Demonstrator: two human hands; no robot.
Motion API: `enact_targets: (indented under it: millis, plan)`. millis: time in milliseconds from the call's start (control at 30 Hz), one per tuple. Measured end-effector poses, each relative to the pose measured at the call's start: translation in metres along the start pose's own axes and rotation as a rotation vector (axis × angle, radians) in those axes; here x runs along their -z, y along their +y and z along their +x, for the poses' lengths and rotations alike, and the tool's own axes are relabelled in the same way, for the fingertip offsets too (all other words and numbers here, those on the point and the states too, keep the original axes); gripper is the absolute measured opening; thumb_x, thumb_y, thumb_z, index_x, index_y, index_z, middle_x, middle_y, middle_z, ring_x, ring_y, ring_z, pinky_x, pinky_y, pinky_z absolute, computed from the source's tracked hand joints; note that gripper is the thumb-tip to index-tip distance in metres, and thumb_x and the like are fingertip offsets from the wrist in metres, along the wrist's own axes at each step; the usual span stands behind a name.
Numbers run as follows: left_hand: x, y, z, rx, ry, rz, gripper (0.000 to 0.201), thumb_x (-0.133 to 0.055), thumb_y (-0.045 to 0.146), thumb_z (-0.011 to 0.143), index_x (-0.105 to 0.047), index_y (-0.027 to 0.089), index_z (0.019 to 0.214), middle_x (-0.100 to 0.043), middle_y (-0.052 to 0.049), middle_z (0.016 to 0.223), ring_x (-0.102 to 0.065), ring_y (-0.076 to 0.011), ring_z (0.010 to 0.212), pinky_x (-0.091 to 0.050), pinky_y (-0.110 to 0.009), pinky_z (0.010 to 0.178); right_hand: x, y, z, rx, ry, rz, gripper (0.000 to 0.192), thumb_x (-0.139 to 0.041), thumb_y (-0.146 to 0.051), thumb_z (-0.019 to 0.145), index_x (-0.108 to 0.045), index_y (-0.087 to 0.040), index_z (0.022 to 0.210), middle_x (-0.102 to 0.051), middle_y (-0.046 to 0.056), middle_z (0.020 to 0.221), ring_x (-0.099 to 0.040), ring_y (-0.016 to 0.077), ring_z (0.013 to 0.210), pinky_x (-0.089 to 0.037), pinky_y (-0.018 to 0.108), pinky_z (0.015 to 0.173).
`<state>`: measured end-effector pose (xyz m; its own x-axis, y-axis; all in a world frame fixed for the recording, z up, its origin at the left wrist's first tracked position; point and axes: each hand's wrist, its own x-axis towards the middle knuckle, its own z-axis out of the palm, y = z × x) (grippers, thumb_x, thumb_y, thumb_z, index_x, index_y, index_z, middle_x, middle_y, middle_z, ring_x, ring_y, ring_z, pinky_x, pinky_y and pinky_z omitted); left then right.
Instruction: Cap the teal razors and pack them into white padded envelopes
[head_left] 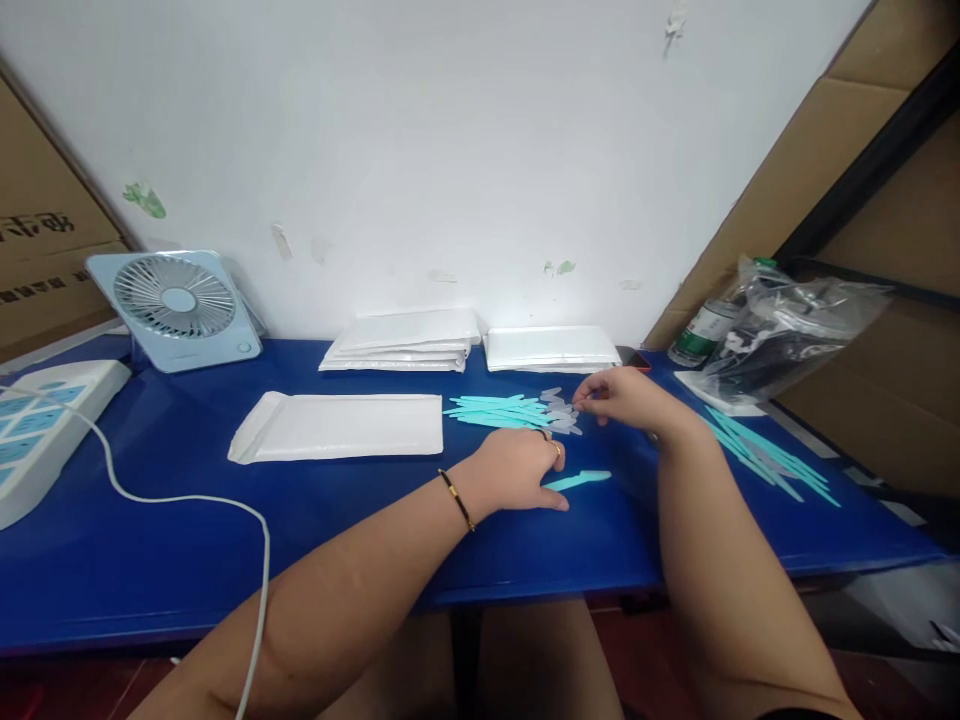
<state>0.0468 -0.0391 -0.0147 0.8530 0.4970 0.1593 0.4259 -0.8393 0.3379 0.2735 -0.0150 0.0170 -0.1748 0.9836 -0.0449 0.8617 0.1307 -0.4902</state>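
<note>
Head view — teal stick touches left hand fingertips.

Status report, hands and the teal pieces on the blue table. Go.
Left hand resting beside single teal piece, grip unclear. Right hand pinching at teal pile. White mailer lies left, apart.

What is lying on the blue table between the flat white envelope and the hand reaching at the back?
A pile of teal sticks with clear caps lies between the white envelope and the right hand, in the head view.
</note>
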Motion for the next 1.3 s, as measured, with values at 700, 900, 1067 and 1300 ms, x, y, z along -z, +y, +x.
enact_targets:
  millis: [700, 900, 1067, 1300]
  plan:
    - [0.028, -0.075, 0.0, 0.406, 0.266, -0.434, 0.017, -0.046, 0.032, 0.086, -0.056, 0.018, 0.086, -0.068, 0.0, 0.076, -0.055, -0.0113, 0.06, -0.039, -0.022, 0.057, -0.008, -0.005, 0.004, 0.164, 0.314, 0.709, 0.038, -0.076, -0.042, 0.065, -0.07, -0.014, 0.09, -0.07, 0.007, 0.068, -0.067, 0.0186, 0.063, -0.054, 0.031, 0.061]
    - [0.031, -0.082, 0.0, 0.389, 0.384, -0.242, 0.031, -0.041, 0.04, 0.088, -0.064, 0.019, 0.087, -0.064, -0.001, 0.076, -0.056, -0.0155, 0.069, -0.039, -0.026, 0.063, -0.012, -0.013, 0.007, 0.159, 0.33, 0.742, 0.034, -0.071, -0.047, 0.069, -0.067, -0.014, 0.078, -0.065, 0.004, 0.057, -0.062, 0.0151, 0.05, -0.051, 0.027, 0.05]
    - [0.028, -0.084, 0.001, 0.366, 0.388, -0.139, 0.023, -0.047, 0.036, 0.086, -0.064, 0.02, 0.089, -0.065, -0.001, 0.077, -0.058, -0.0174, 0.073, -0.04, -0.027, 0.065, -0.02, -0.018, 0.012, 0.206, 0.273, 0.756, 0.032, -0.069, -0.046, 0.072, -0.065, -0.016, 0.081, -0.064, 0.001, 0.059, -0.059, 0.013, 0.049, -0.046, 0.025, 0.047]
    - [0.028, -0.081, 0.002, 0.325, 0.346, -0.098, 0.022, -0.048, 0.033, 0.086, -0.065, 0.019, 0.091, -0.066, -0.004, 0.089, -0.06, -0.0191, 0.084, -0.044, -0.027, 0.072, -0.025, -0.023, 0.013, 0.222, 0.222, 0.729, 0.033, -0.067, -0.048, 0.074, -0.064, -0.016, 0.082, -0.063, 0.001, 0.058, -0.057, 0.0122, 0.049, -0.046, 0.025, 0.051]
